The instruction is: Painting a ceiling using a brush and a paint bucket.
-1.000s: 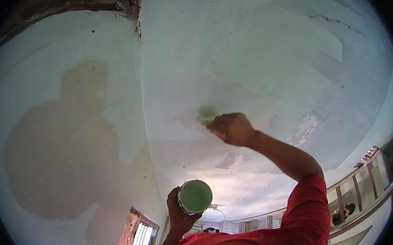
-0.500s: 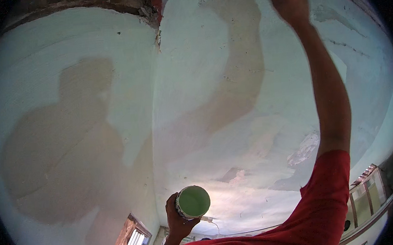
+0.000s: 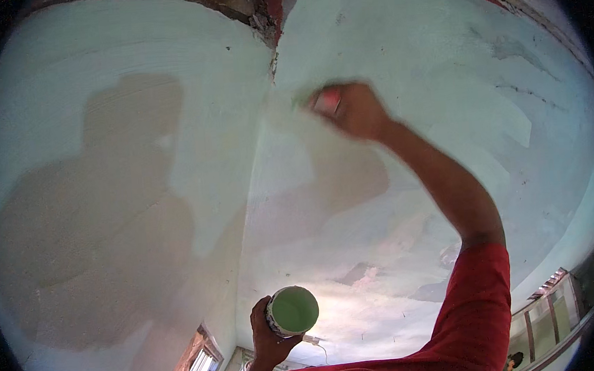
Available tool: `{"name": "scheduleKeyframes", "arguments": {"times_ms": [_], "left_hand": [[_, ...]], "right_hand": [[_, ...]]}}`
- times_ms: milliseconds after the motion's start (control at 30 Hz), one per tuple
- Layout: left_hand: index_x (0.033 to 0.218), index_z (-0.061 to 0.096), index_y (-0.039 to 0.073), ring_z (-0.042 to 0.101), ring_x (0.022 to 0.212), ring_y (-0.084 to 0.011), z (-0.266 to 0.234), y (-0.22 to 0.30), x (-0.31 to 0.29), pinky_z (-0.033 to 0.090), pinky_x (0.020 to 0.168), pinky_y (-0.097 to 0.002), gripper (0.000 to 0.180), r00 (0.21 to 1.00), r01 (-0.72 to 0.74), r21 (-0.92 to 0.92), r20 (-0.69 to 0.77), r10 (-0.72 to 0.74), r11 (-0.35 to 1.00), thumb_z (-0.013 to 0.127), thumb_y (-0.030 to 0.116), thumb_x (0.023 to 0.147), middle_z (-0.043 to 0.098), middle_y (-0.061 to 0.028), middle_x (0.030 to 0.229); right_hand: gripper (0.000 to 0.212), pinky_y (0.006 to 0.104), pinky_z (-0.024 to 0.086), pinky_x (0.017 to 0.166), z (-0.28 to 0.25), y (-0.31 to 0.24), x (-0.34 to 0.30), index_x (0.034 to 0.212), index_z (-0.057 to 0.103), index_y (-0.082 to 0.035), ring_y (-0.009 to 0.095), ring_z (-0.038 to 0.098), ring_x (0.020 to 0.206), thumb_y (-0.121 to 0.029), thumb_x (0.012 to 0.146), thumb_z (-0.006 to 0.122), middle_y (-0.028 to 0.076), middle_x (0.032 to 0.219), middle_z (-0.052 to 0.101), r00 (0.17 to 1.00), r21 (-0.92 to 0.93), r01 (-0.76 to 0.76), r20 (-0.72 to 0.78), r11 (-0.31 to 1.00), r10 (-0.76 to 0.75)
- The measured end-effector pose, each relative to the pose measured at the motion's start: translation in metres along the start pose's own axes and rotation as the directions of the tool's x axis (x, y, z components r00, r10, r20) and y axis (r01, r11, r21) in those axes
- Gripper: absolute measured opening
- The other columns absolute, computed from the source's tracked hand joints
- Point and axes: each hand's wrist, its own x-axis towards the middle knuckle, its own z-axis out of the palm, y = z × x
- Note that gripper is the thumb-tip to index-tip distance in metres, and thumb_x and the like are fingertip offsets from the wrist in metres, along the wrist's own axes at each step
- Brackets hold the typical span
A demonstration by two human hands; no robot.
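My left hand (image 3: 272, 339) is wrapped round a small round paint tub (image 3: 272, 318) at the lower middle, its open top facing me. Light green paint (image 3: 296, 311) shows inside it. Raised in front of the pale green wall (image 3: 398, 61), my right hand (image 3: 357, 111) grips a paintbrush (image 3: 328, 102) whose visible part is red. Motion blurs the brush, and its greenish tip points left towards the wall corner. Whether the bristles touch the wall I cannot tell.
Two walls meet at a corner (image 3: 247, 209), with a broken, dark patch (image 3: 263, 22) at its top. Bare patches (image 3: 358, 273) and a crack mark the right wall. A wooden-framed window (image 3: 198, 361) is at lower left, a framed opening (image 3: 549, 319) at lower right.
My right hand has swept down and left with the paintbrush, from the top edge towards the corner. The tub in my left hand stays nearly in place. The view has shifted slightly.
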Motion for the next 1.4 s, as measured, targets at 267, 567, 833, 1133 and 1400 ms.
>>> {"name": "scheduleKeyframes", "arguments": {"times_ms": [267,567,833,1133,1400], "left_hand": [[0.145,0.036,0.005,0.047,0.124,-0.0392,-0.012,-0.009,-0.001,0.041,0.106,-0.0506,0.109,0.998,0.027,-0.021,-0.060,-0.028,0.999,0.095,0.018,0.054,0.048,-0.0188,0.135],[0.145,0.035,0.005,0.047,0.123,-0.0397,-0.024,-0.009,0.006,0.041,0.106,-0.0503,0.110,0.995,-0.022,-0.066,-0.098,0.015,0.998,0.095,0.017,0.054,0.047,-0.0192,0.134],[0.144,0.036,0.005,0.047,0.124,-0.0391,-0.027,0.003,0.009,0.041,0.106,-0.0504,0.108,0.997,0.064,-0.009,-0.041,-0.064,0.998,0.095,0.018,0.054,0.046,-0.0194,0.134],[0.144,0.036,0.004,0.048,0.125,-0.0387,-0.024,0.008,0.007,0.042,0.106,-0.0495,0.109,1.000,0.015,-0.018,0.000,-0.015,1.000,0.095,0.019,0.054,0.047,-0.0192,0.135],[0.144,0.037,0.004,0.048,0.125,-0.0395,-0.028,0.008,0.009,0.041,0.107,-0.0504,0.109,0.998,0.050,-0.022,-0.022,-0.051,0.998,0.094,0.019,0.053,0.047,-0.0196,0.136]], "right_hand": [[0.027,0.0439,0.057,0.076,-0.134,0.057,0.090,0.109,0.074,-0.018,0.035,0.071,0.085,-0.038,0.092,0.069,0.015,0.090,0.073,0.805,-0.450,-0.250,-0.589,0.857,-0.075],[0.012,0.0374,0.058,0.068,-0.039,0.012,0.043,0.095,0.074,-0.016,0.023,0.070,0.081,-0.017,0.083,0.071,0.003,0.094,0.070,0.894,-0.623,0.163,-0.235,0.765,-0.382],[0.018,0.0405,0.058,0.074,-0.084,0.032,0.052,0.099,0.074,-0.016,0.026,0.070,0.088,-0.013,0.084,0.065,0.005,0.096,0.071,0.907,-0.625,-0.073,-0.366,0.777,-0.209],[0.021,0.0408,0.059,0.077,-0.080,0.021,0.050,0.106,0.074,-0.018,0.026,0.070,0.090,-0.014,0.087,0.065,0.002,0.099,0.071,0.873,-0.585,0.064,-0.360,0.809,-0.329],[0.019,0.0398,0.059,0.075,-0.056,0.028,0.107,0.098,0.072,-0.018,0.026,0.070,0.090,-0.012,0.080,0.068,0.004,0.100,0.071,0.960,-0.642,0.083,-0.153,0.762,-0.233]]}}
